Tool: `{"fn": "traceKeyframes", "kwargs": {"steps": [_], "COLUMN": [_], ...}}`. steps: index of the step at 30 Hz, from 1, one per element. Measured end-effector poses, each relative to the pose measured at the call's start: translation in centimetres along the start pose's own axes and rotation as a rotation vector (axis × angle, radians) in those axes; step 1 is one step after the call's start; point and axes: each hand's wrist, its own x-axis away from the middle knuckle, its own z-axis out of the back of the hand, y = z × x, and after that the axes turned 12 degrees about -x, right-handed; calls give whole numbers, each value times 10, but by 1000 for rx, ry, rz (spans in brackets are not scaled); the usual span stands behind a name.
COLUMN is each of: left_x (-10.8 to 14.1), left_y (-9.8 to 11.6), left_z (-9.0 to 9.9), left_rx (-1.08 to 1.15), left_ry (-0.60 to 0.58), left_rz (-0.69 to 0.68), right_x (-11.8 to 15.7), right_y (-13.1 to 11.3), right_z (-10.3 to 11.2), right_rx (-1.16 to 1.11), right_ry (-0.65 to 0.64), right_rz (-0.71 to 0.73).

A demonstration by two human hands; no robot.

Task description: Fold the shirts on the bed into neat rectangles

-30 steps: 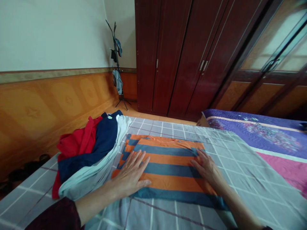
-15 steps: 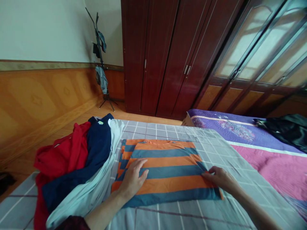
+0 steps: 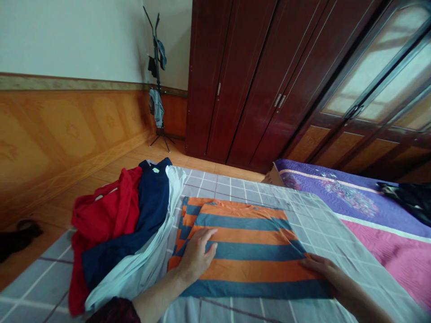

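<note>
An orange and blue-grey striped T-shirt (image 3: pixel 245 251) lies folded flat on the bed, its neckline pointing away from me. My left hand (image 3: pixel 198 253) rests on the left part of the shirt, thumb and fingers apart, holding nothing. At the shirt's right side edge, my right hand (image 3: pixel 325 271) has its fingers closed over the fabric; the thumb is mostly hidden. More striped fabric (image 3: pixel 186 220) in the same colours shows beneath the shirt's left side.
Left of the shirt lie a red garment (image 3: pixel 107 202), a navy garment (image 3: pixel 153 197) and a pale mint garment (image 3: pixel 124 269). Grey checked bedding (image 3: pixel 262 309) is underneath. Behind stand a coat rack (image 3: pixel 157 76) and dark red wardrobe (image 3: pixel 235 80); a purple-pink bed (image 3: pixel 360 224) is right.
The view has swung slightly left, so everything appears shifted to the right. My right hand has slid a little toward me along the shirt's side edge. My left hand stays on the shirt.
</note>
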Motion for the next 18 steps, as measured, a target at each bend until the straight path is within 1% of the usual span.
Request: {"fn": "traceKeyframes", "kwargs": {"steps": [2,5,7,8,10,12,13,15,17,18], "left_x": [0,-1,-3,-4,-8,-13,-16,-21,-24,-25], "left_y": [0,2,4,5,7,7,5,2,-3,-5], "left_z": [1,4,8,10,14,17,19,23,28,30], "left_rx": [46,144,242,298,435,646,758,929,1004,1011], "left_ry": [-6,-18,-31,-39,-51,-68,-80,-114,-119,-103], "left_rz": [18,68,134,175,269,409,484,601,638,640], "right_x": [3,-1,-5,-8,-14,-21,-25,-32,-34,-34], "right_y": [-7,-24,-40,-48,-64,-74,-75,-67,-49,-37], "right_z": [-8,-22,-39,-51,-83,-125,-148,-196,-240,-257], "right_rx": [-81,-96,-52,-13,114,331,471,753,1002,1048], "right_ry": [-9,-51,-104,-133,-190,-199,-190,-135,-147,-149], "right_rz": [3,56,118,152,233,359,441,625,708,720]}}
